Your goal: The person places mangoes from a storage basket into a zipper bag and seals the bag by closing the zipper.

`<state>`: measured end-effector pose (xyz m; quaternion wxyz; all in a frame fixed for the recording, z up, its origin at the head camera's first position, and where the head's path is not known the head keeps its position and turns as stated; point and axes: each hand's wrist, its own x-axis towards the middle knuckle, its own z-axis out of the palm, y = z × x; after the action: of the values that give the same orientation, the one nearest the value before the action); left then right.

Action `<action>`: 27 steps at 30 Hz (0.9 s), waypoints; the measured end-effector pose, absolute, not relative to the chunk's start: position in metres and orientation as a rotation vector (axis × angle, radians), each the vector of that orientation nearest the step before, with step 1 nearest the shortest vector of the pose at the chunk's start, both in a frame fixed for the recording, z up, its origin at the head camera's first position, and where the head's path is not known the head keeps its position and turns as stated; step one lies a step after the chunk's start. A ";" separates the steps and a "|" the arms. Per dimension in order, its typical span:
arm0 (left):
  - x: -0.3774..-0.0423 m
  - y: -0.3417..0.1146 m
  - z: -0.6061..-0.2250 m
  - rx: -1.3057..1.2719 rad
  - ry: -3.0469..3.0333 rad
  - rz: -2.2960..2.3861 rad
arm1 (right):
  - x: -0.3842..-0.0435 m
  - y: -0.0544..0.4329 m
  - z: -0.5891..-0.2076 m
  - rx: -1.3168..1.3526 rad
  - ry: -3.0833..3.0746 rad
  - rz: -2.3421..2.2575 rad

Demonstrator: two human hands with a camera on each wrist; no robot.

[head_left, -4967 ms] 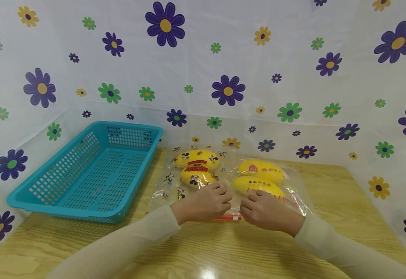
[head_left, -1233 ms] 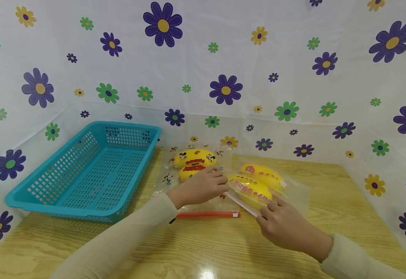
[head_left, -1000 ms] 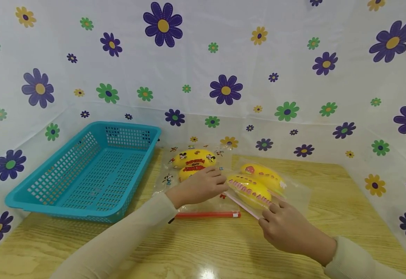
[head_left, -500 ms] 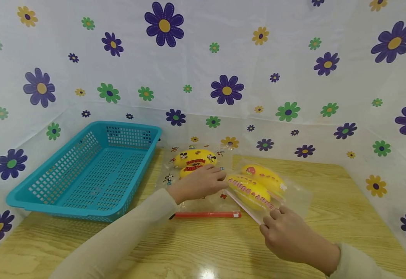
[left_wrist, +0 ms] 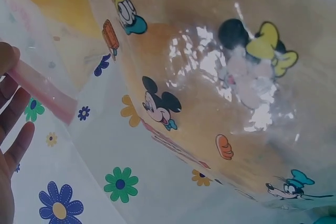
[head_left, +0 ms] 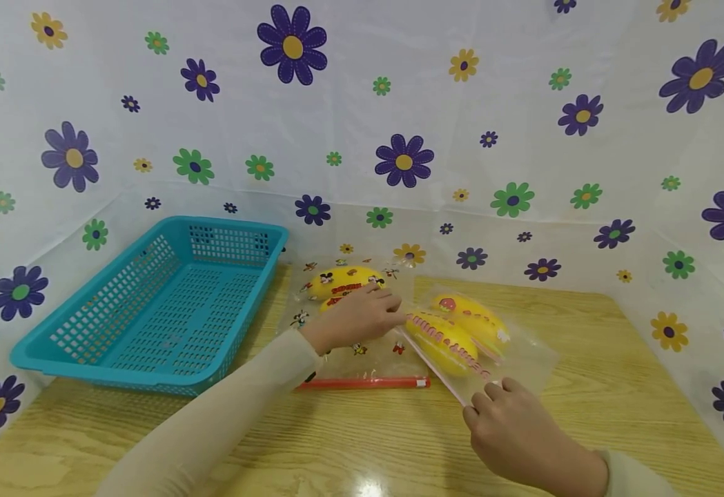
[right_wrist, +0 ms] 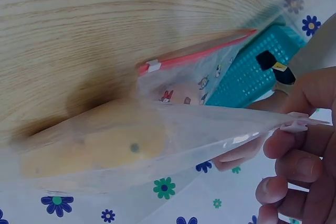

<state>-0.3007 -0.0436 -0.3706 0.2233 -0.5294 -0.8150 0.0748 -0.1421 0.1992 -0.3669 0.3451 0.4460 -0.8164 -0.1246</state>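
My left hand [head_left: 362, 317] pinches the left end of the pink zip strip [left_wrist: 47, 95] on a clear zip bag [head_left: 532, 359]. The bag's other corner is in my right hand [head_left: 517, 431], whose thumb and finger pinch a small pale slider [right_wrist: 294, 127] there. Pink lettering runs along this bag, and two yellow, mango-like fruits [head_left: 439, 345] lie inside. Under and beside my left hand lies another clear bag [head_left: 380, 359] with cartoon prints and a red zip strip [head_left: 368, 383]. Yellow fruits [head_left: 343, 279] show in it, partly covered by the hand.
A turquoise perforated basket [head_left: 252, 297] stands to the left on the wooden table [head_left: 312, 442]. Behind and at both sides hangs a white cloth [head_left: 349, 96] printed with purple, green and yellow flowers.
My hands, close together at first, are now apart. The right hand has moved right and toward me, and the pink-zip bag has turned, its strip stretched slantwise. My left hand has shifted slightly farther away.
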 end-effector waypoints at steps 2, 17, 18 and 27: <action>-0.302 -0.044 -0.370 -1.445 -2.275 0.192 | -0.142 0.198 -0.368 1.169 -2.103 -0.316; -0.315 -0.026 -0.353 -1.380 -2.166 0.279 | -0.135 0.174 -0.374 1.182 -2.006 -0.343; -0.316 -0.024 -0.352 -1.370 -2.158 0.289 | -0.135 0.171 -0.374 1.172 -2.004 -0.347; -0.313 -0.011 -0.339 -1.211 -2.218 0.359 | -0.143 0.147 -0.372 1.118 -2.056 -0.282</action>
<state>-0.3130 -0.0113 -0.3387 0.2904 -0.4542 -0.8314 0.1347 -0.1427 0.1466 -0.3724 0.3822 0.4383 -0.8059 -0.1106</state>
